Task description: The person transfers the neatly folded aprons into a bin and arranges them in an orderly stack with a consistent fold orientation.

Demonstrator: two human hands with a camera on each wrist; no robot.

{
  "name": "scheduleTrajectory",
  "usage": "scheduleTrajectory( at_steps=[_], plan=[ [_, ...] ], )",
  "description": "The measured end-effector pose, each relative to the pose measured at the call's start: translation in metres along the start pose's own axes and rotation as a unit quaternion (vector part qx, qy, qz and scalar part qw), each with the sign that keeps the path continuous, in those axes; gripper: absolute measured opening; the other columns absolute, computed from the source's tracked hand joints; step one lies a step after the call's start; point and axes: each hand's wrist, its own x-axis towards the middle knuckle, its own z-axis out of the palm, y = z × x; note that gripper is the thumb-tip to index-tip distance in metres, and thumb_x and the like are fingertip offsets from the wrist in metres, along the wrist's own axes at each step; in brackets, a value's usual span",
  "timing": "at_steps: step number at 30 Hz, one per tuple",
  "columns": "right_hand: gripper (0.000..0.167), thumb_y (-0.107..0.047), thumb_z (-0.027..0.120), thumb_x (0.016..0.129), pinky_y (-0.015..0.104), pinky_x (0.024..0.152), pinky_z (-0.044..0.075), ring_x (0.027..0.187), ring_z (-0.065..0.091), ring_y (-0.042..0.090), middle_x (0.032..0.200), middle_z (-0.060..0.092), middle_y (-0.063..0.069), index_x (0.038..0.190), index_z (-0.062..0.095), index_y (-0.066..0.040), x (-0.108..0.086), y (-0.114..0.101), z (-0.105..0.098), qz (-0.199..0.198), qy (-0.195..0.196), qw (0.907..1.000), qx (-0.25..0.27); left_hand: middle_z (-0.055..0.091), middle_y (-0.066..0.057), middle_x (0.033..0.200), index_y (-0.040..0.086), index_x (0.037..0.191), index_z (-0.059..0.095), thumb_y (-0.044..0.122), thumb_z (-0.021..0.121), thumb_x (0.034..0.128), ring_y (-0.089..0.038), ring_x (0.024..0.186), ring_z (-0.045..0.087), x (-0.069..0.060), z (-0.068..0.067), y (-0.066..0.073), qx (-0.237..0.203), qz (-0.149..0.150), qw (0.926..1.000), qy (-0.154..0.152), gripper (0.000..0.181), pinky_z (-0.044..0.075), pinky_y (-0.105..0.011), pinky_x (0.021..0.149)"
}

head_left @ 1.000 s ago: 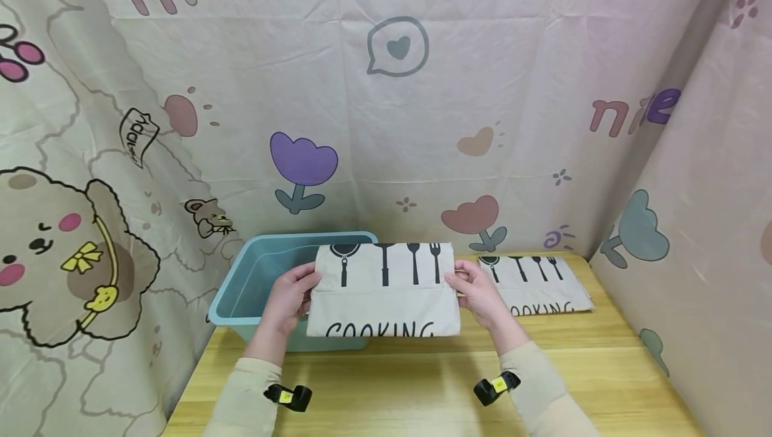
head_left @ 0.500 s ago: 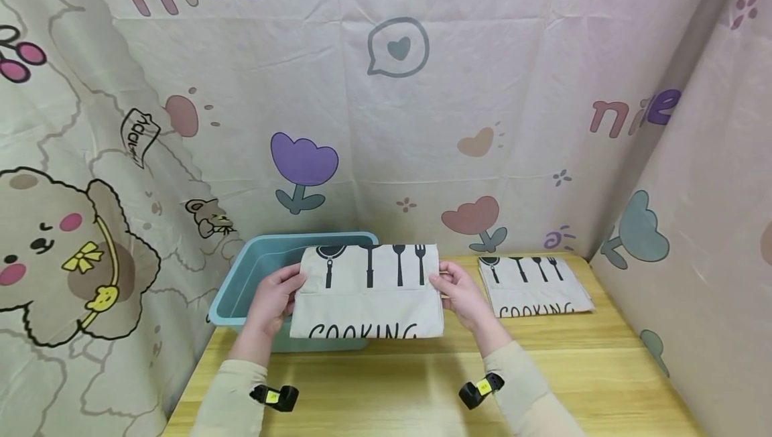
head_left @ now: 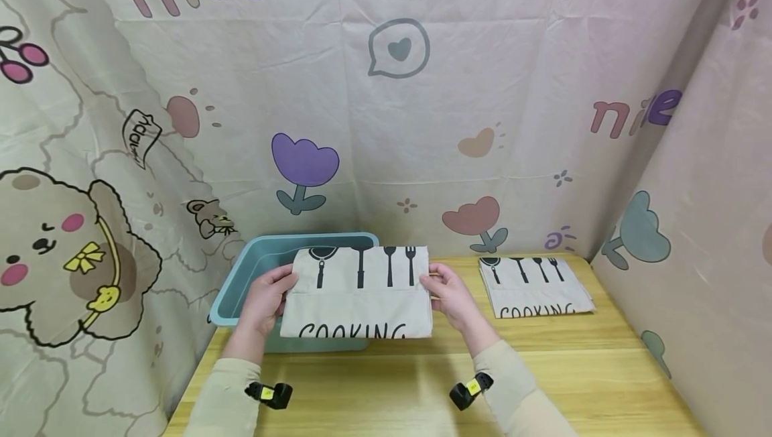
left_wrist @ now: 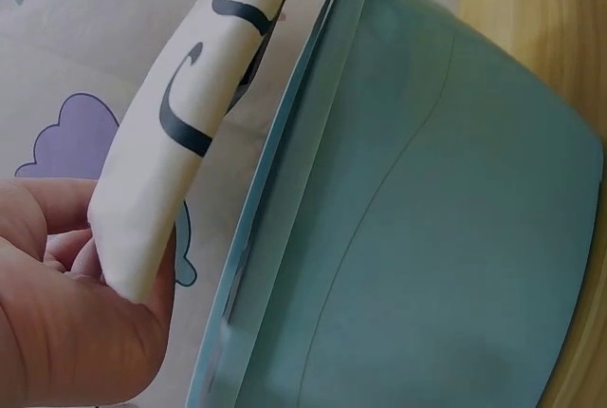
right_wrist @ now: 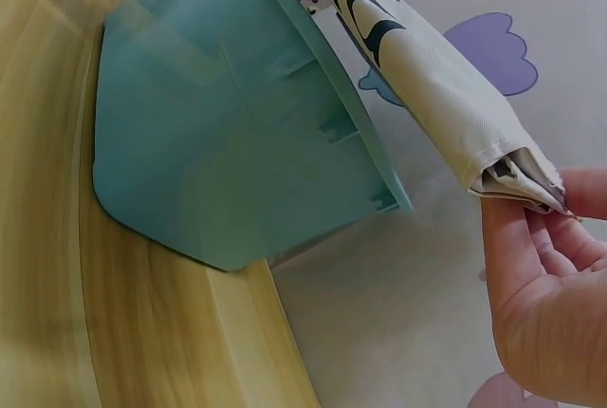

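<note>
In the head view a folded off-white cloth (head_left: pixel 357 304), printed with black kitchen utensils and the word COOKING, is held up flat before the person. The left hand (head_left: pixel 264 297) pinches its left edge, thumb on top. At the opposite edge, the right hand (head_left: pixel 451 297) grips it the same way. The cloth hangs over the front rim of a blue-green plastic bin (head_left: pixel 253 322) and hides part of it. Both wrist views show the cloth (left_wrist: pixel 152 171) raised above the bin's rim. Its layered folds show at the end by the right hand (right_wrist: pixel 560 304).
A second folded cloth (head_left: pixel 537 287) with the same print lies at the back right of the wooden table (head_left: pixel 386 390). A patterned curtain (head_left: pixel 398 129) hangs behind and on both sides. The bin stands at the table's back left.
Both hands have carried the folded cloth to the left, further over the bin. The second cloth on the right is now fully uncovered by the right hand. The grip stays the same.
</note>
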Motion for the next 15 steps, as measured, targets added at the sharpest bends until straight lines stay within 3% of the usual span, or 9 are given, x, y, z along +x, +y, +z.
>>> scheduleTrajectory(
  at_steps=[9, 15],
  plan=[
    [0.021, -0.005, 0.054, 0.099, 0.029, 0.068, 0.054, 0.077, 0.060, 0.014, 0.090, 0.061, 0.005, 0.117, 0.050, 0.005, 0.003, -0.002, 0.011, 0.007, 0.001, 1.0000, 0.001, 0.069, 0.008, 0.091, -0.002, 0.139, 0.054, 0.017, 0.060, 0.0995, -0.004, 0.063, 0.063, 0.005, -0.007, 0.001, 0.043, 0.009, 0.9983, 0.037, 0.044, 0.052, -0.023, 0.053],
    [0.026, -0.006, 0.053, 0.100, 0.031, 0.070, 0.055, 0.078, 0.061, 0.014, 0.093, 0.062, 0.007, 0.122, 0.049, 0.007, 0.009, -0.001, 0.020, 0.005, -0.008, 0.9999, -0.007, 0.063, -0.013, 0.124, -0.001, 0.140, 0.053, 0.019, 0.060, 0.0999, -0.001, 0.077, 0.062, 0.007, -0.013, 0.003, 0.075, 0.006, 0.9956, 0.056, 0.045, 0.053, -0.021, 0.064]
  ],
)
